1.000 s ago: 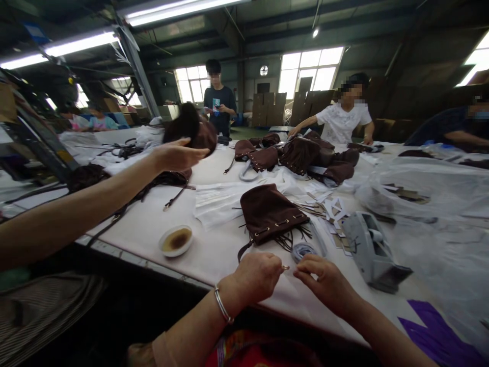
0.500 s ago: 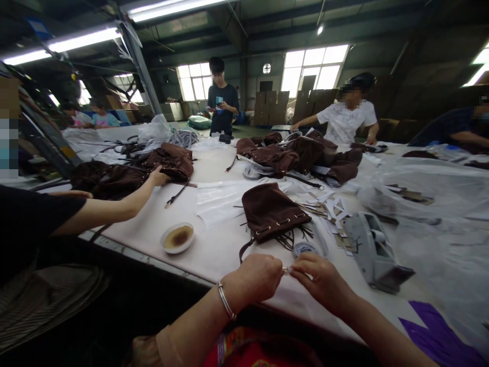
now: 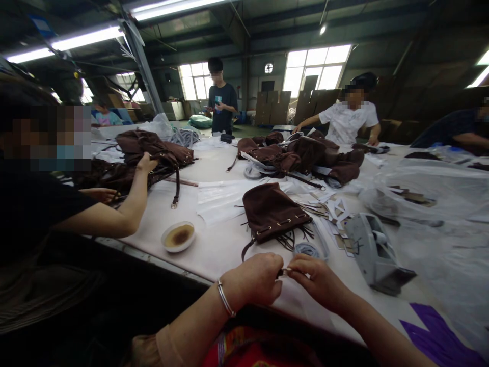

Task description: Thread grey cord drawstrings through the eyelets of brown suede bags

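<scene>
My left hand (image 3: 257,278), a silver bangle on its wrist, is closed around the end of a brown strap (image 3: 247,250). That strap runs down from a dark brown drawstring bag (image 3: 273,211) with eyelets and fringe, lying just beyond my hands. A small metal piece, looking like the strap's buckle (image 3: 284,272), shows between the two hands. The fingertips of my right hand (image 3: 317,280) pinch its other side. My fingers hide most of the buckle and the strap end. A grey coil (image 3: 306,249) lies just behind my right hand.
A white dish (image 3: 178,237) with brown liquid stands to the left. On the right are a grey tape dispenser (image 3: 376,255), plastic sheeting (image 3: 439,244) and purple material (image 3: 435,331). More brown bags (image 3: 298,153) are piled behind. A co-worker's arm (image 3: 126,209) reaches in from the left.
The co-worker at left has leaned in and raised a brown bag, its strap now hanging down. My hands have barely moved; a dark bit shows beside the buckle at my left fingers.
</scene>
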A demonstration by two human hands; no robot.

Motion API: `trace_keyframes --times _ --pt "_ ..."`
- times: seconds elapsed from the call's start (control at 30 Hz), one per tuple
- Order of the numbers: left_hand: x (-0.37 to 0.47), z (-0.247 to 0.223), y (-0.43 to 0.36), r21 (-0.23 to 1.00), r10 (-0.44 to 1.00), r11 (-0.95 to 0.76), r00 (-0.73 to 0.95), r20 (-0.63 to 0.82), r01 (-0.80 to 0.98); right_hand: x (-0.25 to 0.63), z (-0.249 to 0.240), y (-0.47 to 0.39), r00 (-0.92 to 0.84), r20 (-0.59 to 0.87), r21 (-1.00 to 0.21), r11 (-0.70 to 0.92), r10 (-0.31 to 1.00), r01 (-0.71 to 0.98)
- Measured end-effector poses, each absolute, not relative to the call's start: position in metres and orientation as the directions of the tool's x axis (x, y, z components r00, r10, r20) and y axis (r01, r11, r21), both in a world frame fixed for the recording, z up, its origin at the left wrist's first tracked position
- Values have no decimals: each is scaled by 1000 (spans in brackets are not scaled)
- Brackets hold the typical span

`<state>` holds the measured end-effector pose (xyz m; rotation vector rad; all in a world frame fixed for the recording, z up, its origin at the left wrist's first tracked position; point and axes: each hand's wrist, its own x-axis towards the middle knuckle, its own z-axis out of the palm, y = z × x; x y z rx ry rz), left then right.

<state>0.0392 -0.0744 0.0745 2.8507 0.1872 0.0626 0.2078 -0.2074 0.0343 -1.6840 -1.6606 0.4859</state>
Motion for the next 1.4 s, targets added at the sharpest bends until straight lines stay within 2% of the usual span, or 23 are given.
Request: trace_keyframes --times 0.2,0.37,0.47,0.57,0.73,1.13,1.27,1.4 --pt "24 71 -49 289 127 -949 992 -26 129 218 34 -209 154 157 -747 15 975 665" --pt "20 60 -46 320 131 -939 991 5 122 219 30 -209 168 127 -753 -15 978 658" --pt "20 59 -49 292 173 -943 985 19 160 218 30 -208 159 96 -754 -32 983 656" --pt "22 64 -50 259 154 -956 987 37 139 216 32 -207 142 81 -760 -31 986 649" --pt "27 71 -50 217 113 -971 992 50 100 213 35 -204 123 88 -747 -16 988 664" --pt "42 68 -65 122 147 -983 988 52 140 203 36 -197 115 121 -716 7 986 698" --pt "44 59 -68 164 161 -975 985 62 149 199 33 -194 117 132 -709 11 984 705" --pt "33 50 -56 241 113 -967 985 130 79 202 32 -195 137 117 -700 -16 984 714"
